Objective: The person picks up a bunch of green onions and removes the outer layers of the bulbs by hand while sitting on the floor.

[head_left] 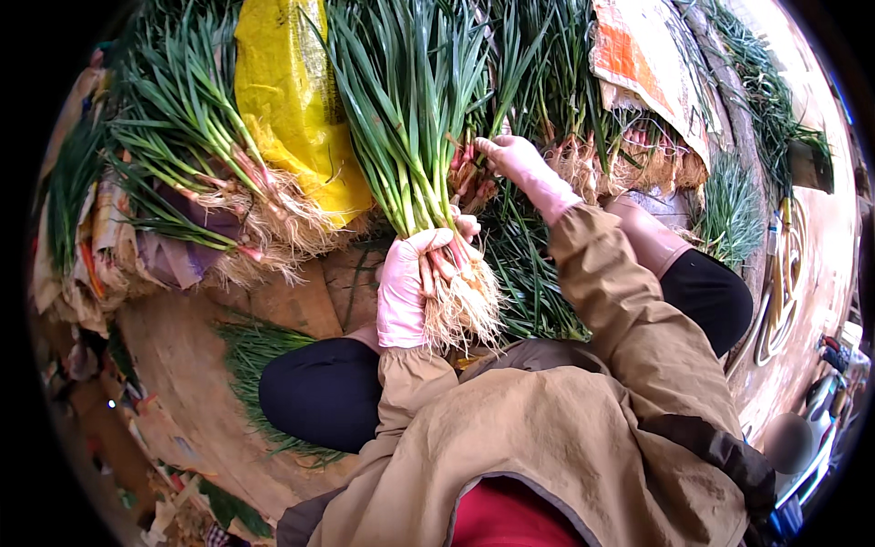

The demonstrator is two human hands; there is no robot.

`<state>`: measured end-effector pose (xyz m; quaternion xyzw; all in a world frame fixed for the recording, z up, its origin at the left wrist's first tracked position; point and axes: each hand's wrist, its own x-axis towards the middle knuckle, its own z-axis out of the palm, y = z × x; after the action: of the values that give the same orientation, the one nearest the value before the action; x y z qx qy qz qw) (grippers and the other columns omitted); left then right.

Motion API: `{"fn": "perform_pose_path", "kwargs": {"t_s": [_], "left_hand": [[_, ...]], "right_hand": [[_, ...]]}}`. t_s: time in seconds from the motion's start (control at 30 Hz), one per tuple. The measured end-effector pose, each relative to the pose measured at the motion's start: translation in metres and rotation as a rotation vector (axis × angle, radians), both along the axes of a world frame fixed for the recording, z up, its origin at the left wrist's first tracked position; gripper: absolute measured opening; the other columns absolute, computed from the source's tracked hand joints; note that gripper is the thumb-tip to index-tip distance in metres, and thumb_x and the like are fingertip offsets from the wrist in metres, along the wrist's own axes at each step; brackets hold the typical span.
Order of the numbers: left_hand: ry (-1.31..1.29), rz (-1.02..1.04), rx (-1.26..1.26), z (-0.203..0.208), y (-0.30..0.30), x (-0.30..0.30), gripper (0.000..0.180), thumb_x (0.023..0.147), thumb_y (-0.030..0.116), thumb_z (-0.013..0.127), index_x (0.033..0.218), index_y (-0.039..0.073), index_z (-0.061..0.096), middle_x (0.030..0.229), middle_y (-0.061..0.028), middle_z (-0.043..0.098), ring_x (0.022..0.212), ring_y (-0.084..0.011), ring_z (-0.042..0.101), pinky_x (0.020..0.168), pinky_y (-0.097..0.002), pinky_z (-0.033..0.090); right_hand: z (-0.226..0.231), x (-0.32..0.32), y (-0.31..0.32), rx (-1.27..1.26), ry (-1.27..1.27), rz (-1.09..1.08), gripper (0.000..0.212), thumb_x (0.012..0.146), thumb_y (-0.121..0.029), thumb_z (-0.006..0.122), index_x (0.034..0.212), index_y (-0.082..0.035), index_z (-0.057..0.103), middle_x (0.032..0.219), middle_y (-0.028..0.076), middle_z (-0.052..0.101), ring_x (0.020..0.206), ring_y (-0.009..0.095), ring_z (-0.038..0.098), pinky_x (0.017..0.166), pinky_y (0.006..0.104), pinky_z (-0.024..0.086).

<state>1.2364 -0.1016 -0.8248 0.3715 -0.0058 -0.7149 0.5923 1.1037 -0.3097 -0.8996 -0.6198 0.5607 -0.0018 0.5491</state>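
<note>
My left hand (409, 284), in a pink glove, is closed round the lower stems of a thick bunch of green garlic (407, 118). Its pale, stringy roots (463, 305) hang below the fist, and the long green leaves point away from me. To the right of the bunch, my right hand (524, 166), gloved the same way, pinches with thumb and forefinger at a green garlic stalk beside some reddish stem ends (471, 173). The fingertips partly cover that stalk.
More green garlic (232, 155) lies in a heap at the left, next to a yellow woven sack (292, 118). A white and orange sack (649, 64) covers stalks at the far right. Loose green leaves (524, 273) lie between my knees. A coiled hose (782, 283) is at the right.
</note>
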Motion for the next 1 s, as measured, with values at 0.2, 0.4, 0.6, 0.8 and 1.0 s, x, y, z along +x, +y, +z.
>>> {"fn": "perform_pose_path", "kwargs": {"t_s": [0.2,0.4,0.6,0.8,1.0], "left_hand": [[-0.208,-0.091,0.026,-0.003,0.008,0.007,0.042,0.083,0.01,0.053,0.123,-0.004,0.051,0.098,-0.0212,0.065,0.081,-0.0259,0.066,0.075,-0.0323,0.054],[0.09,0.048,0.031,0.01,-0.005,-0.021,0.038,0.084,0.012,0.052,0.118,-0.005,0.052,0.106,-0.0199,0.064,0.091,-0.0285,0.064,0.082,-0.0407,0.054],[0.042,0.104,0.105,0.02,-0.008,-0.032,0.025,0.085,0.012,0.052,0.099,-0.007,0.06,0.085,-0.0164,0.066,0.074,-0.022,0.065,0.067,-0.0318,0.054],[0.063,0.054,0.065,0.001,-0.013,-0.029,0.026,0.086,0.012,0.054,0.102,-0.007,0.058,0.085,-0.016,0.065,0.071,-0.0212,0.063,0.062,-0.0257,0.051],[0.062,0.116,-0.007,0.009,-0.015,-0.038,0.028,0.086,0.012,0.054,0.106,-0.006,0.057,0.085,-0.0151,0.065,0.071,-0.0212,0.063,0.064,-0.0289,0.053]], "right_hand": [[0.064,0.0,0.032,0.025,-0.4,-0.041,0.035,0.086,-0.031,0.069,0.106,-0.002,0.066,0.09,0.004,0.067,0.083,0.013,0.059,0.077,0.027,0.047],[0.056,0.005,0.063,0.257,-0.691,-0.283,0.023,0.093,-0.027,0.061,0.088,-0.005,0.058,0.073,0.0,0.059,0.059,0.005,0.049,0.054,0.0204,0.04],[0.064,0.01,0.073,-0.694,-0.212,0.034,0.025,0.094,-0.025,0.054,0.081,-0.003,0.055,0.067,0.02,0.052,0.06,0.033,0.058,0.055,0.0399,0.046],[0.04,0.023,0.088,0.238,-0.704,-0.632,0.027,0.098,-0.03,0.045,0.087,-0.006,0.051,0.059,0.003,0.048,0.031,0.011,0.038,0.028,0.0252,0.03],[0.019,-0.019,0.018,0.222,-0.706,-0.837,0.034,0.102,-0.026,0.036,0.084,-0.005,0.055,0.062,-0.002,0.053,0.051,0.008,0.048,0.056,0.0249,0.049]]}}
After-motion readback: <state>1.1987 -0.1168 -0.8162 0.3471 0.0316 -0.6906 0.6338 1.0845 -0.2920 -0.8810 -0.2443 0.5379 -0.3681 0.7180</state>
